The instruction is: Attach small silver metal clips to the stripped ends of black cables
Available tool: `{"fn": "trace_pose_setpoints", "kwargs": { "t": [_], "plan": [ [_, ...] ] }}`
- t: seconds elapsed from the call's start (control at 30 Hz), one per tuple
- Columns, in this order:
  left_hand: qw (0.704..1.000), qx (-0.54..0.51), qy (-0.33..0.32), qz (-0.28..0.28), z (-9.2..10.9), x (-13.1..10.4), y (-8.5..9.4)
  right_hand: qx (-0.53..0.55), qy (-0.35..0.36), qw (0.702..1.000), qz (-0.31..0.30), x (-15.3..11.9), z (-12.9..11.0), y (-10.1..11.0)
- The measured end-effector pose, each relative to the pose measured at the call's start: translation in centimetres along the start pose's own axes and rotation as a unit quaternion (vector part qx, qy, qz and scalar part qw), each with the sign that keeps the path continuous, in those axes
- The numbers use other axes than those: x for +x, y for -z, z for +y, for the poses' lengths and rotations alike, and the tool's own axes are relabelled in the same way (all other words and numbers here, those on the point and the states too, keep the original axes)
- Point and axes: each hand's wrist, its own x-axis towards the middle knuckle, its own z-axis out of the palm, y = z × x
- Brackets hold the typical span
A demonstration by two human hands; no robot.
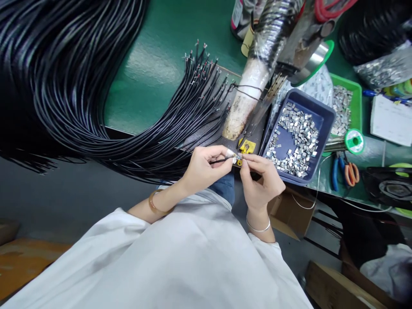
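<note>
At the centre of the frame, the left hand (pixel 202 167) pinches one thin black cable (pixel 221 160) and the right hand (pixel 260 178) pinches a small shiny metal shell (pixel 239 159) on its stripped end.

Bright even overhead light; glare on green mat (pixel 154 64); edges warped, soft.

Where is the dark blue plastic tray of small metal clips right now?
In the head view, the dark blue plastic tray of small silver metal clips sits on the green bench right of centre, just beyond the right hand, beside the green tray.
</note>
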Motion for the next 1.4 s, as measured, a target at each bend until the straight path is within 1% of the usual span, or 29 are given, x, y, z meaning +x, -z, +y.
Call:
{"fn": "trace_pose_setpoints", "kwargs": {
  "t": [0.1, 0.17, 0.2, 0.27, 0.4, 0.43, 0.47, 0.5, 0.57, 0.63, 0.67, 0.73, 0.87, 1.1, 1.2, 1.4],
  "plan": [
    [1.0, 0.009, -0.014, -0.013, 0.0, -0.2, 0.1, 0.073, -0.08, 0.993, -0.037, 0.1, -0.3, 0.3],
    [0.999, 0.021, -0.019, -0.021, 0.0, -0.3, 0.2, 0.089, -0.087, 0.992, -0.031, 0.2, -0.4, 0.6],
    [0.999, 0.027, -0.02, -0.024, 0.0, -0.3, 0.2, 0.085, -0.077, 0.993, -0.027, 0.2, -0.4, 0.7],
    [0.999, 0.034, -0.026, -0.025, 0.0, -0.2, 0.3, 0.063, -0.035, 0.997, -0.035, 0.3, -0.4, 0.8],
    [0.999, 0.036, -0.032, -0.017, -0.3, -0.2, 0.2, 0.005, 0.083, 0.994, -0.065, 0.2, 0.0, 0.8],
    [0.999, 0.035, -0.032, -0.016, -0.4, -0.2, 0.2, -0.001, 0.095, 0.994, -0.063, 0.2, 0.1, 0.7],
    [0.999, 0.034, -0.032, -0.015, -0.5, -0.2, 0.1, -0.001, 0.091, 0.994, -0.054, 0.2, 0.2, 0.6],
    [0.999, 0.033, -0.031, -0.014, -0.5, -0.2, 0.1, 0.004, 0.072, 0.997, -0.04, 0.1, 0.2, 0.5],
    [0.999, 0.033, -0.028, -0.009, -0.5, -0.1, -0.1, 0.02, 0.0, 1.0, -0.011, 0.1, 0.3, 0.1],
    [0.999, 0.04, -0.034, 0.003, -0.6, 0.1, -0.2, 0.042, -0.078, 0.996, -0.004, 0.0, 0.2, -0.4],
    [0.998, 0.048, -0.043, 0.009, -0.6, 0.2, -0.2, 0.053, -0.104, 0.993, -0.008, 0.0, 0.1, -0.6],
    [0.994, 0.075, -0.07, 0.024, -0.6, 0.5, -0.3, 0.064, -0.118, 0.991, -0.007, 0.1, 0.0, -1.0],
    [0.985, 0.119, -0.116, 0.05, -0.8, 0.8, -0.4, 0.046, -0.072, 0.996, 0.006, 0.4, 0.1, -1.3],
    [0.975, 0.114, -0.18, 0.068, -1.1, 1.1, -0.6, 0.03, -0.028, 0.999, 0.016, 0.8, 0.2, -1.2],
    [0.978, 0.1, -0.172, 0.068, -1.1, 1.1, -0.6, 0.023, -0.015, 1.0, 0.015, 0.6, 0.0, -1.1],
    [0.99, 0.077, -0.115, 0.038, -1.1, 1.0, -0.2, 0.029, 0.005, 1.0, 0.0, -0.1, 0.2, -1.1]
  ]
}}
